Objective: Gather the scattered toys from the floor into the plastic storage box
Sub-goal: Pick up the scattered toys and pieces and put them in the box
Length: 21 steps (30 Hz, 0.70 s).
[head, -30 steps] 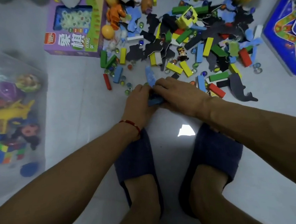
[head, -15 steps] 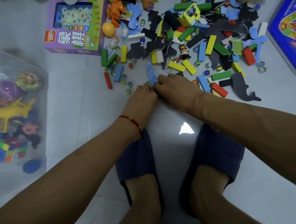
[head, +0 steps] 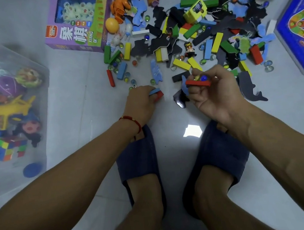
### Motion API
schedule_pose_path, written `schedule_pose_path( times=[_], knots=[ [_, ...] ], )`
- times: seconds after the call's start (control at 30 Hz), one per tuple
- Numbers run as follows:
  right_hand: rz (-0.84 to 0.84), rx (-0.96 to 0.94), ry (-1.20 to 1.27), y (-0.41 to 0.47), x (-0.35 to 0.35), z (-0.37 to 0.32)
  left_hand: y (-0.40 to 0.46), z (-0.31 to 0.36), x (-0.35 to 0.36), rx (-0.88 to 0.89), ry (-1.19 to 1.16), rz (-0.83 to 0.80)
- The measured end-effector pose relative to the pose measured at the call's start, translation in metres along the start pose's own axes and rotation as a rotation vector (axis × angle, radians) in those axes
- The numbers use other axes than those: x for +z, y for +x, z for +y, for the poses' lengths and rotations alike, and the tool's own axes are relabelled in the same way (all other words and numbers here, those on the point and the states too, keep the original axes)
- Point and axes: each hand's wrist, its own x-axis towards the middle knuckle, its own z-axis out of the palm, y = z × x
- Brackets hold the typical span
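A heap of scattered toys (head: pixel 204 35) covers the floor ahead: coloured wooden blocks, marbles, dark foam animal shapes, small figures. My left hand (head: pixel 141 102) rests low on the floor, closed around a blue block and a red block (head: pixel 157 94). My right hand (head: pixel 214 94) is lifted palm-up, gripping a red block (head: pixel 198 83) with marbles and a blue foam piece tucked in its fingers. The clear plastic storage box (head: pixel 44 99) stands at the left and holds a yellow toy plane, a puzzle cube and other toys.
A purple game carton (head: pixel 76 29) lies behind the pile at the left. A blue board game (head: pixel 300 26) lies at the right edge. A dark foam whale (head: pixel 251 90) sits just right of my right hand. My feet in blue slippers (head: pixel 139 164) are below.
My hands were pressed together over the floor pieces. They have parted, the right one has turned palm-up and lifted with a red block and marbles, the left keeps blocks.
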Motion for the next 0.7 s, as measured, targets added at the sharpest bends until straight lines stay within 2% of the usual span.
schedule_pose_path(
  times=[0.13,0.27,0.33,0.47,0.6,0.67,0.7],
  knots=[
    [-0.128,0.006,0.07,-0.005,-0.014,0.001,0.006,0.001,0.005,0.077,0.236,-0.097],
    [-0.086,0.024,-0.026,-0.007,-0.019,-0.001,0.004,0.013,0.006,0.198,0.519,-0.17],
    [-0.026,0.031,-0.187,-0.012,-0.018,0.0,-0.001,0.02,0.008,0.277,0.642,-0.156],
    [0.122,-0.164,-0.71,-0.012,-0.022,0.005,-0.001,0.019,0.015,0.292,0.703,-0.134],
    [0.124,-0.555,-1.632,-0.003,-0.033,0.0,-0.008,0.011,0.017,0.411,0.72,0.018],
    [0.105,-0.631,-1.964,0.001,-0.031,0.0,-0.009,0.012,0.018,0.329,0.573,-0.025],
    [0.11,-0.627,-2.047,0.002,-0.029,0.001,-0.008,0.014,0.016,0.226,0.432,-0.032]
  ],
)
